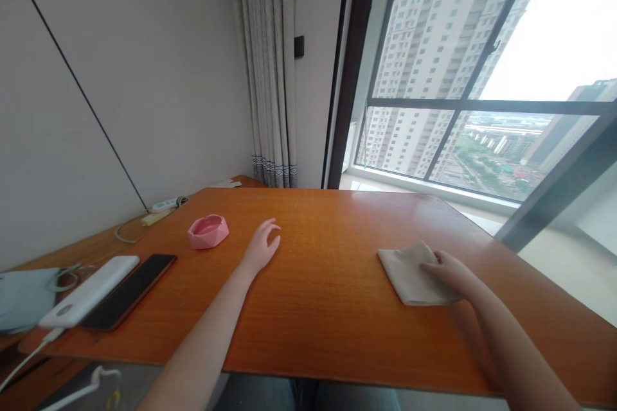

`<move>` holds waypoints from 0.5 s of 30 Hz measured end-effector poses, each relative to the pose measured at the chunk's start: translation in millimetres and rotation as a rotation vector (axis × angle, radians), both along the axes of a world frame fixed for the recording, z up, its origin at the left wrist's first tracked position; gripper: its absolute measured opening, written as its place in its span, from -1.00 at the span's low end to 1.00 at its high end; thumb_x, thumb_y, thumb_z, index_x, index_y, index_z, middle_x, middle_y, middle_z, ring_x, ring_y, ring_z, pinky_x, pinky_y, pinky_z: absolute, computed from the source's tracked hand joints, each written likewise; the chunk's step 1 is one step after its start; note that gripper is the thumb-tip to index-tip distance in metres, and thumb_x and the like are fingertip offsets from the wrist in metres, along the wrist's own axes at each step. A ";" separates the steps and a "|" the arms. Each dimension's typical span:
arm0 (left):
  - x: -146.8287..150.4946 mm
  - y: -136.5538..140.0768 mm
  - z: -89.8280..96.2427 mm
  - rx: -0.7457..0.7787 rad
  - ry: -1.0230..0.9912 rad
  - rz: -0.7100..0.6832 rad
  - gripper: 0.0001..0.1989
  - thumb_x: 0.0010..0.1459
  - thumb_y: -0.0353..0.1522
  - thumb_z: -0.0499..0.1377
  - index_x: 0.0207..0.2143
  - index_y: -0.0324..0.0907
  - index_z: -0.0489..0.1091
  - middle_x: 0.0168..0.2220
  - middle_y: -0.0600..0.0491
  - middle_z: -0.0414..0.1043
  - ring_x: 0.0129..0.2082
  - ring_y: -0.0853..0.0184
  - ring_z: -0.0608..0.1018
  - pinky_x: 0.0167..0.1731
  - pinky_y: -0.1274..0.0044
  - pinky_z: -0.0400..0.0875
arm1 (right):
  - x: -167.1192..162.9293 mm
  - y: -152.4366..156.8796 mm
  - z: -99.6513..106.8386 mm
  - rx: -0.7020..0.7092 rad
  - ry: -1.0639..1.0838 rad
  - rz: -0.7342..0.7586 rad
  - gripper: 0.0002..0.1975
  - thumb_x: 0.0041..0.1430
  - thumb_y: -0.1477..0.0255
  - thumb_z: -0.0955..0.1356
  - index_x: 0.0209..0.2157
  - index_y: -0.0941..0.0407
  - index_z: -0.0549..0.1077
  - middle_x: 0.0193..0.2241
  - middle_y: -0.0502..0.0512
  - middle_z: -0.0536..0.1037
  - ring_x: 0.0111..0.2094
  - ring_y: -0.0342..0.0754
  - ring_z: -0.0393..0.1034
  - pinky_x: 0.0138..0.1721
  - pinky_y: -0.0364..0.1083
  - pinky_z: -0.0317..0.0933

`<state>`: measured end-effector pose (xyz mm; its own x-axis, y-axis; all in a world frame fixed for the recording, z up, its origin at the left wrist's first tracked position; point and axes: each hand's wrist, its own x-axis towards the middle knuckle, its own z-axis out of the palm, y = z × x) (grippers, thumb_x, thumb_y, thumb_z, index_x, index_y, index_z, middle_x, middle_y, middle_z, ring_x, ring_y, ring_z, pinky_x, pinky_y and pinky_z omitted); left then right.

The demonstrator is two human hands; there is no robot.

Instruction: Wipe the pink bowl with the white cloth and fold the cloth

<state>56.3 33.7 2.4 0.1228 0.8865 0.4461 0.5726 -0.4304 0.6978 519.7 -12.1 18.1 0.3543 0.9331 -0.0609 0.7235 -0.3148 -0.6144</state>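
Note:
A folded beige cloth (405, 273) lies on the right part of the wooden table (318, 321). My right hand (446, 273) grips its right side, with the fingers partly hidden by the fold. Over the left middle of the tabletop, my left hand (263, 245) is held with its fingers apart and loosely curled, nothing in it. Just left of that hand sits a pink faceted bowl (208, 232), which it does not touch.
At the left edge lie a white power bank (89, 292) with a cable and a black phone (129, 292). A pale blue pouch (26, 298) is beside them. A power strip (164, 205) runs along the wall. A window (482, 103) is at the right.

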 end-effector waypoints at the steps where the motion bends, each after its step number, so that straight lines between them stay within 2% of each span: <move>1: 5.9 -2.1 -1.0 -0.085 -0.044 -0.132 -0.79 0.12 -0.28 0.08 -0.23 -0.16 0.39 0.08 -0.10 0.28 0.11 0.16 0.31 0.10 0.27 0.18 | -20.8 -0.9 6.4 0.020 0.138 0.069 -0.68 -0.18 0.39 0.33 -0.28 0.13 0.44 -0.34 0.20 0.56 -0.33 0.10 0.46 -0.32 -0.03 0.28; 3: 19.4 -7.2 -3.2 -0.300 -0.165 -0.379 -0.74 0.09 -0.23 0.13 -0.21 -0.18 0.41 0.01 -0.10 0.37 0.05 0.18 0.38 0.09 0.31 0.20 | -66.7 -3.0 17.0 0.068 0.394 0.180 -0.57 -0.14 0.38 0.29 -0.12 0.08 0.38 -0.29 0.10 0.56 -0.28 0.05 0.45 -0.28 -0.06 0.28; 4: 25.6 -10.0 -4.2 -0.417 -0.257 -0.470 -0.69 0.08 -0.21 0.15 -0.15 -0.18 0.40 0.02 -0.11 0.37 0.06 0.18 0.38 0.10 0.32 0.19 | -90.6 -3.4 20.6 0.094 0.500 0.216 -0.56 -0.13 0.39 0.28 -0.11 0.07 0.36 -0.30 0.06 0.55 -0.26 0.03 0.44 -0.25 -0.07 0.27; 6: 34.2 -15.2 -5.1 -0.631 -0.495 -0.591 -0.53 0.07 -0.16 0.17 0.01 -0.15 0.30 0.09 -0.15 0.30 0.09 0.19 0.35 0.11 0.32 0.16 | -137.6 -1.2 23.4 0.153 0.702 0.303 -0.59 -0.15 0.42 0.27 -0.16 0.06 0.38 -0.31 0.01 0.54 -0.24 0.00 0.42 -0.24 -0.10 0.26; 9: 35.1 -20.1 -3.8 -0.843 -0.804 -0.712 -0.41 0.11 -0.08 0.11 0.13 -0.12 0.15 0.12 -0.19 0.26 0.10 0.16 0.35 0.06 0.28 0.21 | -197.6 8.9 14.5 0.154 0.986 0.304 -0.59 -0.21 0.47 0.24 -0.20 0.07 0.37 -0.39 -0.04 0.53 -0.31 -0.03 0.40 -0.31 -0.13 0.26; 12: 27.6 -19.9 -1.7 -0.872 -0.862 -0.696 -0.45 0.06 -0.21 0.20 0.08 -0.20 0.21 0.06 -0.19 0.32 0.04 0.13 0.40 0.03 0.30 0.25 | -235.4 18.8 -5.8 0.166 1.130 0.230 -0.59 -0.21 0.49 0.23 -0.20 0.05 0.36 -0.38 -0.05 0.52 -0.30 -0.04 0.39 -0.30 -0.13 0.26; 15: 17.9 -16.2 0.6 -0.772 -0.777 -0.531 -0.42 -0.06 -0.34 0.30 0.03 -0.24 0.23 0.04 -0.18 0.34 0.01 0.12 0.42 0.02 0.33 0.27 | -247.4 20.2 -22.8 0.135 1.181 0.227 -0.65 -0.14 0.45 0.30 -0.20 0.03 0.33 -0.32 -0.03 0.52 -0.27 -0.05 0.41 -0.27 -0.12 0.29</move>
<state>74.3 17.5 3.0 0.4858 0.8720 -0.0602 -0.2330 0.1956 0.9526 272.3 8.1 -4.7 -0.0264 0.9907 -0.1334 -0.2753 -0.1355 -0.9518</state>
